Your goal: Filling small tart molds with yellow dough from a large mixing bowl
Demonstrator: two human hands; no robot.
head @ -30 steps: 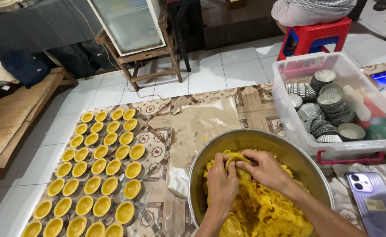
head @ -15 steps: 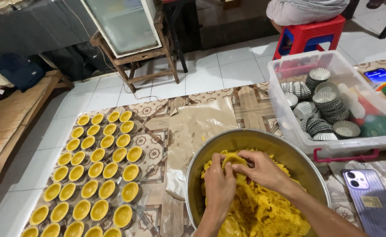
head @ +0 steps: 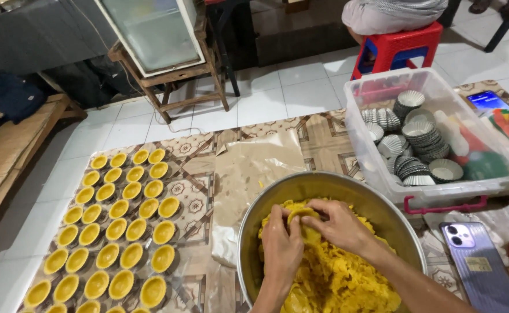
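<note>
left hand (head: 281, 242): fingers curled, closed on a lump of yellow dough (head: 302, 217) at the top of the pile, thumb side toward the other hand
right hand (head: 336, 224): fingers bent, pinching the same lump from the far side; fingertips of both hands meet on it
dough mass (head: 347, 278): coarse, crumbly, yellow; fills the near half of the bowl, both hands rest on it
metal bowl (head: 324, 184): big, round, steel; sits on the floor mat directly in front of the person, far inner wall bare
filled moulds (head: 121, 226): small oval tins lined with yellow dough, in neat rows on the mat, left of the bowl, well apart from the hands
paper sheet (head: 254, 168): brown, crumpled, lies between the mould rows and the bowl, its edge runs under the bowl rim
plastic bin (head: 382, 87): clear, red latch handle at the near side, just right of and behind the bowl
empty tins (head: 416, 148): fluted metal, stacked and loose inside the bin
phone (head: 481, 264): lilac, face down on the mat, right of the bowl, just in front of the bin
red stool (head: 396, 49): behind the bin, another person seated on it, only lower body shows
floor (head: 300, 93): white tile beyond the mat
</note>
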